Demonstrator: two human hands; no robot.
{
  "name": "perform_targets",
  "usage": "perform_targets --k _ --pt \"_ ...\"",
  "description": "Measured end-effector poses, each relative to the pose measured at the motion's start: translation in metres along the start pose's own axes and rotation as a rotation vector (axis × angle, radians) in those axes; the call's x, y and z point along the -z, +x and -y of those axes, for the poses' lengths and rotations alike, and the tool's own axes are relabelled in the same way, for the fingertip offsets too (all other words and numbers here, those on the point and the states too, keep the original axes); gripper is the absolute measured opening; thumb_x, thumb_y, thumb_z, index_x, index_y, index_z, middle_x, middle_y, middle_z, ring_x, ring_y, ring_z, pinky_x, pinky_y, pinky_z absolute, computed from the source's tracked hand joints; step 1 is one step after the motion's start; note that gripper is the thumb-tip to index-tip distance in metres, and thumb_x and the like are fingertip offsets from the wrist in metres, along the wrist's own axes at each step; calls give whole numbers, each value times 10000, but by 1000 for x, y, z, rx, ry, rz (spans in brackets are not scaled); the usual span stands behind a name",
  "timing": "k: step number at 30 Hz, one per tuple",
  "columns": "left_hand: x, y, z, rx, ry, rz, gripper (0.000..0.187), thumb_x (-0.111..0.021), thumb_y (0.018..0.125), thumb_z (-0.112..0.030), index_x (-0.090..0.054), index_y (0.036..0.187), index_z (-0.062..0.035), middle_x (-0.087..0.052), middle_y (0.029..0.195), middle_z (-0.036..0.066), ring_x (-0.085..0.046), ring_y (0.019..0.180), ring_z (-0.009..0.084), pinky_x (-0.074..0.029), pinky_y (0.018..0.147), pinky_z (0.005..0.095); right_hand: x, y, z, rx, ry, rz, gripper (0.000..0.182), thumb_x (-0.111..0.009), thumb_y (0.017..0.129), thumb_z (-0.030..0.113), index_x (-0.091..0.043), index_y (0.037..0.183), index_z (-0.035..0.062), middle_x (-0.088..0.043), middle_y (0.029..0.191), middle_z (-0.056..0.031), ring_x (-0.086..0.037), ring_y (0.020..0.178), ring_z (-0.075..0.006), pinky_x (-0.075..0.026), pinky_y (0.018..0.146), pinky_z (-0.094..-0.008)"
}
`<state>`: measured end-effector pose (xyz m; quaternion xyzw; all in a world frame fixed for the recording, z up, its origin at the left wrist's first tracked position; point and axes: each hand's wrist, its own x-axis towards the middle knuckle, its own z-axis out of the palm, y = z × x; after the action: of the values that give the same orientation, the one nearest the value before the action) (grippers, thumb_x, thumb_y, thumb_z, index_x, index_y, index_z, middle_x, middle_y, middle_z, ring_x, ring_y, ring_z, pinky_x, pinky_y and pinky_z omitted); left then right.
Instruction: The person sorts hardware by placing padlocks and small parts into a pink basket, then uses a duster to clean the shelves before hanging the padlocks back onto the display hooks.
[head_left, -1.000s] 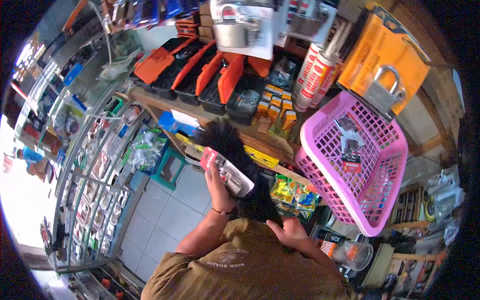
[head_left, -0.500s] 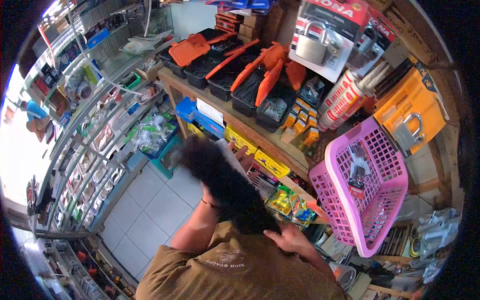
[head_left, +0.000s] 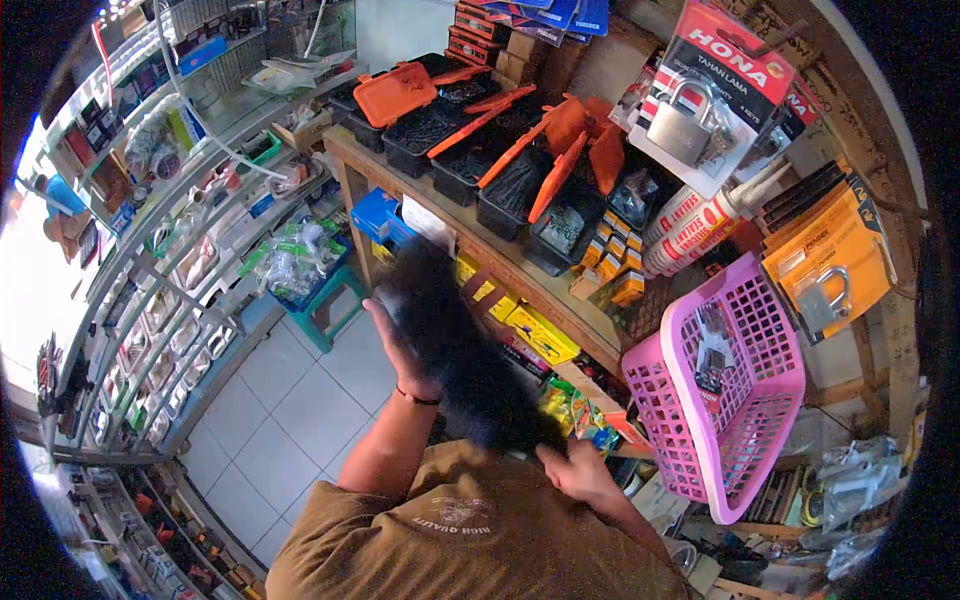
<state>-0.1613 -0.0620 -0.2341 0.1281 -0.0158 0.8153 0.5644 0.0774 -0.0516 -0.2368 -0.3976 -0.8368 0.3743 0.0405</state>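
My left hand point(head_left: 400, 345) was up by the shelf point(head_left: 520, 275), palm turned in against a black fuzzy duster point(head_left: 455, 355). I think it was cradling it, but the fur hid my fingers. My right hand point(head_left: 578, 470) was clenched round the low end. The duster looked blurry and shaggy, slanting from the shelf edge down toward my chest.

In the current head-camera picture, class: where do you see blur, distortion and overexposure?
Head view: the black brush between the left hand and right hand is smeared by motion; fisheye bends the wooden shelf and darkens the corners; daylight at the left edge is blown out; the pink basket stays sharp.
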Motion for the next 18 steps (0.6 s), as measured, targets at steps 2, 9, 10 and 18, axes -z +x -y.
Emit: perform_targets --k 2,9,10,18 --pt "31 9 -5 -161 -26 -170 779 -275 764 -700 -276 1309 -143 -358 1292 162 -363 1138 408 -333 882 574 -3 -3 3 -311 54 128 457 -502 823 426 -610 761 -14 -608 709 -197 -603 688 -342 -458 619 -398" --pt "45 11 -14 -90 -528 18 701 -326 794 -635 -328 1269 -120 -318 1321 140 -336 1174 375 -307 901 589 -8 6 3 -359 157 307 457 -510 827 420 -548 631 9 -549 552 -101 -551 530 -250 -438 543 -375" --pt "45 12 -9 -12 -252 -32 723 -316 789 -650 -342 1257 -100 -374 1276 138 -388 1140 338 -329 923 519 -9 3 4 -151 182 253 478 -498 833 430 -539 601 15 -508 484 -68 -517 467 -215 -417 483 -357" --pt "37 13 -21 17 -15 -41 804 -322 753 -698 -333 1265 -79 -403 1263 139 -448 1092 338 -362 931 457 -3 23 32 -337 267 281 414 -517 837 384 -540 628 26 -512 483 -65 -500 450 -173 -409 480 -338"
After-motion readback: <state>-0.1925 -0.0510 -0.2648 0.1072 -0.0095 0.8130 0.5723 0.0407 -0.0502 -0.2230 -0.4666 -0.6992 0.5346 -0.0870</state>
